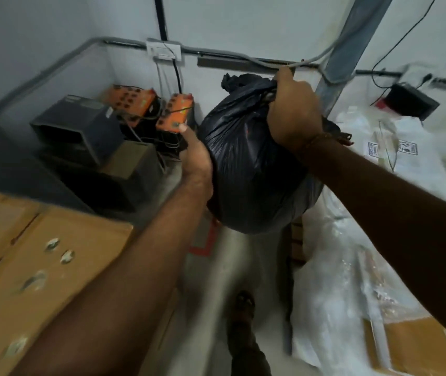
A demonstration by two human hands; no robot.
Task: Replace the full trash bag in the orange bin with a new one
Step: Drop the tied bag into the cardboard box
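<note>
**Full bag held up in a cluttered corner**

The full black trash bag (pixel 249 164) hangs in the air at the middle of the view, clear of the floor. The right hand (pixel 293 115) has its fingers curled tight round the gathered neck and bears the weight. The left hand (pixel 196 156) lies flat against the bag's left flank, fingers straight, steadying it. The orange bin is not in view.

To carry this step well, the right hand's grip should probably stay on the twisted neck so nothing spills, while the left slides under the belly if the thin plastic starts to stretch.

Room is tight. A cardboard box (pixel 40 253) crowds the left, with a dark grey unit (pixel 80 126) and orange-topped batteries (pixel 174 112) trailing wires behind it. Heaped clear plastic sheeting (pixel 365 253) fills the right. Between them runs a narrow strip of floor (pixel 216 280), where a foot (pixel 243 302) stands. The wires and battery corners look likeliest to snag the bag, so keeping it high and central seems wise.
</note>
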